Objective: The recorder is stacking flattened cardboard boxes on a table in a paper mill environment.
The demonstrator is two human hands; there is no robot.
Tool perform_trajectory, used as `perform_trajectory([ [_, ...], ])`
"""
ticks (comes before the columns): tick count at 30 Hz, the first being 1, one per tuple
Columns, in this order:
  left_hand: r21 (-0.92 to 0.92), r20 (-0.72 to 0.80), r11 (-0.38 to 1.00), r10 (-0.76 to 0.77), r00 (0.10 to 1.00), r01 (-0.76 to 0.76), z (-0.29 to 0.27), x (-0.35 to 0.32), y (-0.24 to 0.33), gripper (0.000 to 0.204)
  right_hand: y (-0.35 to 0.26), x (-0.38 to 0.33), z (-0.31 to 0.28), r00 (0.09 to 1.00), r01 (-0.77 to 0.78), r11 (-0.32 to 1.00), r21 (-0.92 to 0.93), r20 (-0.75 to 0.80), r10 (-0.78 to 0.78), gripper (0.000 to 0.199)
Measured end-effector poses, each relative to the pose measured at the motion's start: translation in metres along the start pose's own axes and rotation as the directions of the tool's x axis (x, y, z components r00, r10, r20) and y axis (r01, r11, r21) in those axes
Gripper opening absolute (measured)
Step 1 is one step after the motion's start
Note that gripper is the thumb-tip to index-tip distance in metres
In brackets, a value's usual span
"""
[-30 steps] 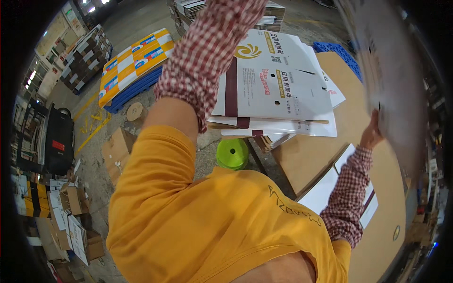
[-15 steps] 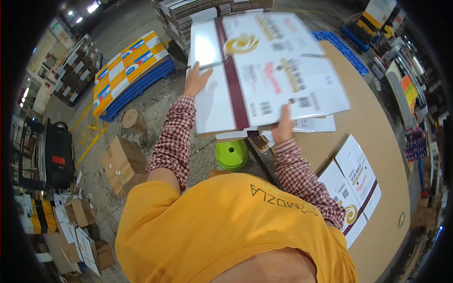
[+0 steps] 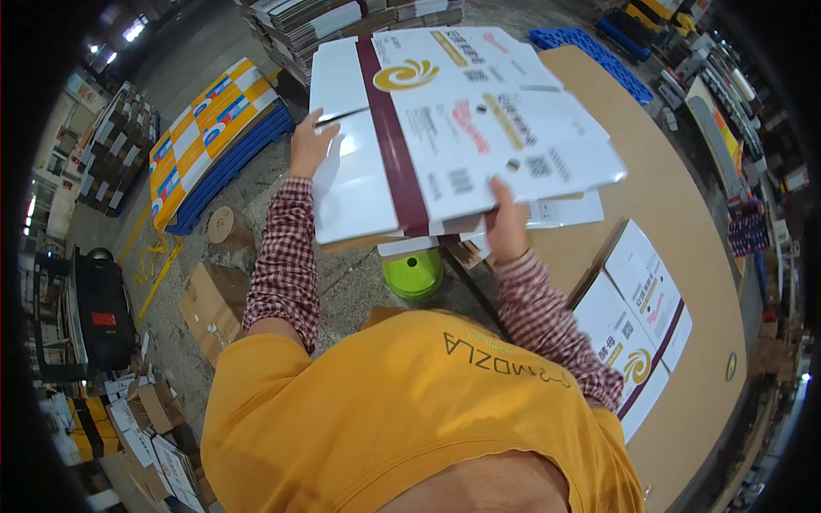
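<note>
A flattened white carton point(image 3: 462, 162) with a maroon stripe and a gold swirl is held out in front of me, lying nearly flat. My left hand point(image 3: 310, 147) grips its left edge, the thumb toward the top face. At the near edge, right of the stripe, my right hand point(image 3: 509, 227) has its thumb on top and its fingers hidden underneath. Beneath the held carton, part of another white sheet point(image 3: 564, 210) shows over the table. More flat cartons point(image 3: 637, 316) of the same print lie near my right forearm.
The brown table point(image 3: 705, 248) spreads to the right. A green stool point(image 3: 412, 275) stands by its left side. On the floor at left are a brown box point(image 3: 209, 308), a tape roll point(image 3: 229, 226) and a blue pallet with a checkered stack point(image 3: 214, 137). Stacked cardboard point(image 3: 342, 26) rises beyond.
Both hands have shifted slightly left with the carton, the left hand further than the right. The carton looks steadier, and my view has turned a little.
</note>
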State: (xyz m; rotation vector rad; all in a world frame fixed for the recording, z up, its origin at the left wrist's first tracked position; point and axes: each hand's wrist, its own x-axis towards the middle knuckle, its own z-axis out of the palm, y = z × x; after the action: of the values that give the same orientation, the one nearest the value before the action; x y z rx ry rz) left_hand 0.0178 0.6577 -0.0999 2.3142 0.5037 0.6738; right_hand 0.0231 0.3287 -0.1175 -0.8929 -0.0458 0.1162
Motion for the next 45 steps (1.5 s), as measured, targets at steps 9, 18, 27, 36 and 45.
perform_trajectory([
  [9,-0.793,0.395,0.523,0.054,0.917,0.311,0.074,0.077,0.082,0.072,-0.214,0.117,0.077,0.764,0.645,0.475,-0.599,0.493,-0.416,0.026],
  [18,-0.999,-0.005,0.054,0.005,1.000,-0.005,-0.021,0.114,-0.010,0.057,-0.140,0.070,0.062,0.389,0.692,-0.605,-0.393,0.910,-0.147,0.035],
  [27,-0.792,-0.049,0.521,-0.573,0.818,0.317,-0.047,0.016,-0.065,0.048,-0.023,0.025,-0.066,0.525,0.765,-0.487,-0.421,0.846,0.093,0.047],
  [36,0.016,0.331,0.931,0.339,0.881,-0.364,0.122,0.075,0.023,0.049,-0.019,0.002,-0.030,0.628,0.770,-0.256,-0.584,0.765,0.143,0.059],
  [45,-0.041,-0.165,0.999,0.024,0.986,-0.031,0.020,0.077,-0.075,0.050,-0.114,0.071,-0.164,0.965,0.178,0.186,-0.966,0.135,-0.223,0.046],
])
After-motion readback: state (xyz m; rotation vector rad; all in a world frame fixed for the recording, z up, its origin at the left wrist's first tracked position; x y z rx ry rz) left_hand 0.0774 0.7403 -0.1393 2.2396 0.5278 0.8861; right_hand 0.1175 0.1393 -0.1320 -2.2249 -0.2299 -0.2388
